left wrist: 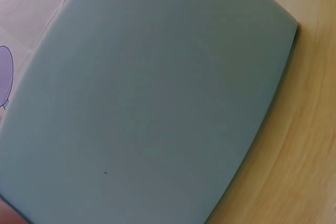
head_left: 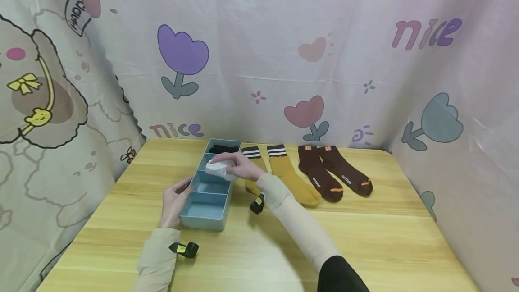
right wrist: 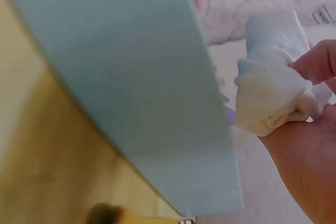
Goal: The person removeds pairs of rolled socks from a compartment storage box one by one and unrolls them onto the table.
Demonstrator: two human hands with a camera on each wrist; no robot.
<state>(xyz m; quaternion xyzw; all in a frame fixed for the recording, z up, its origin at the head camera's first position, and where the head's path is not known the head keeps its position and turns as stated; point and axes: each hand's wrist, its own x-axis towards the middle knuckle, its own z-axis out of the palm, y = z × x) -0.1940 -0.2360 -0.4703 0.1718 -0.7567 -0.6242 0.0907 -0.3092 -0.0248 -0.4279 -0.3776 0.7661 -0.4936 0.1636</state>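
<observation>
A blue-grey storage box (head_left: 202, 224) with a row of compartments stands on the table. My left hand (head_left: 175, 203) grips the box's left wall near its middle. In the left wrist view the box's outer wall (left wrist: 152, 93) fills most of the picture and hides most of that hand. My right hand (head_left: 243, 166) pinches a folded white sock (head_left: 219, 169) over the box, above a middle compartment. The right wrist view shows the white sock (right wrist: 273, 87) bunched between thumb and fingers, beside the box wall. Folded black fabric (head_left: 223, 149) lies in the far compartment.
Right of the box lie two mustard socks (head_left: 289, 172) with striped cuffs, partly behind my right arm. Farther right is a pair of dark brown socks (head_left: 320, 175). A patterned curtain (head_left: 259, 57) hangs behind the wooden table (head_left: 381, 238) and at its sides.
</observation>
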